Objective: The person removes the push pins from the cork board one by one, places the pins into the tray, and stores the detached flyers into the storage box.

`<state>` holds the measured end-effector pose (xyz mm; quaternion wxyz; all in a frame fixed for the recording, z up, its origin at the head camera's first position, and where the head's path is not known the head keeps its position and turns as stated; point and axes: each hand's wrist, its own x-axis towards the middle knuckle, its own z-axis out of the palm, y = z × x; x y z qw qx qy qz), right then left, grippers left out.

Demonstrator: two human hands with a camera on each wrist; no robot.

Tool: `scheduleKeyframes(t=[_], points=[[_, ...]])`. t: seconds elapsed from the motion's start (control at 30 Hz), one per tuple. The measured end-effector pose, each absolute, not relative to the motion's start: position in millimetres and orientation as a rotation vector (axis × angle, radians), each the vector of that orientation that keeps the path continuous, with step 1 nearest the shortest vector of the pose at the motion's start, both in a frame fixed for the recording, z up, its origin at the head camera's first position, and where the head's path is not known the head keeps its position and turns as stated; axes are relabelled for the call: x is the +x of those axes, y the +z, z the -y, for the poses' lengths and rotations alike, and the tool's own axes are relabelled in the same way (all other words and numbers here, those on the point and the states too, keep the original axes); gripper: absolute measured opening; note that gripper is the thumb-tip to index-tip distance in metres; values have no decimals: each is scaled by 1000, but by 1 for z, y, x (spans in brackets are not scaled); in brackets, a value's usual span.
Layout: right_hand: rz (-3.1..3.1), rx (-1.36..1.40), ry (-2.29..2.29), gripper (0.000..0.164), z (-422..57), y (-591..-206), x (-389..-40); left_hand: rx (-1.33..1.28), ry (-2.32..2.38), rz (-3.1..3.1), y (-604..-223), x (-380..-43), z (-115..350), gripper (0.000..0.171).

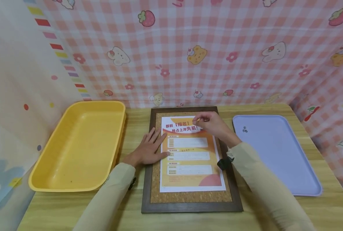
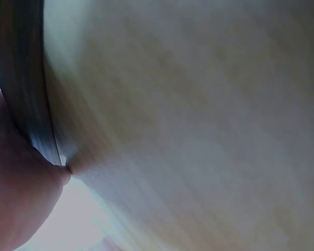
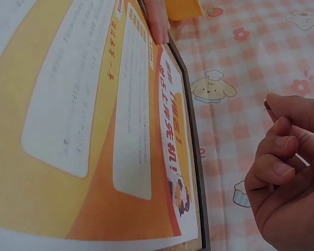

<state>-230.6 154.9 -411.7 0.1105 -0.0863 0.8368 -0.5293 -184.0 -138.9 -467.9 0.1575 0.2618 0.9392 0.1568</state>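
Observation:
A printed paper sheet (image 1: pixel 192 179) in orange and white lies on a cork board (image 1: pixel 188 197) with a dark wooden frame (image 1: pixel 192 208). My left hand (image 1: pixel 149 149) rests with spread fingers across the board's left edge, fingertips and thumb touching the sheet's left side. Above the sheet's upper right part, my right hand (image 1: pixel 213 125) pinches a small dark thumbtack (image 3: pixel 267 106) between thumb and forefinger, its thin point just showing in the right wrist view. The left wrist view is blurred and shows mostly tabletop (image 2: pixel 188 130) beside the dark frame.
On the left stands a deep yellow tray (image 1: pixel 76 144). A shallow lavender tray (image 1: pixel 278 154) lies on the right, with several tiny dark pieces (image 1: pixel 244 130) near its far left corner. A pink checked cloth (image 1: pixel 171 57) hangs behind the wooden table (image 1: pixel 81 208).

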Motion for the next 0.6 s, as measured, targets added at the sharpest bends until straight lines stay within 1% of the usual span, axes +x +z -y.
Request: scheduleKeyframes(t=[0.23, 0.4, 0.6], points=[[-2442, -220, -1570, 12, -165, -411, -225, 745, 473, -2682, -469, -183, 139, 85], [-2457, -203, -1553, 15, -172, -409, -222, 718, 475, -2667, -469, -183, 139, 85], [-2427, -263, -1576, 21, -180, -408, -220, 730, 481, -2683, -466, -183, 138, 86]])
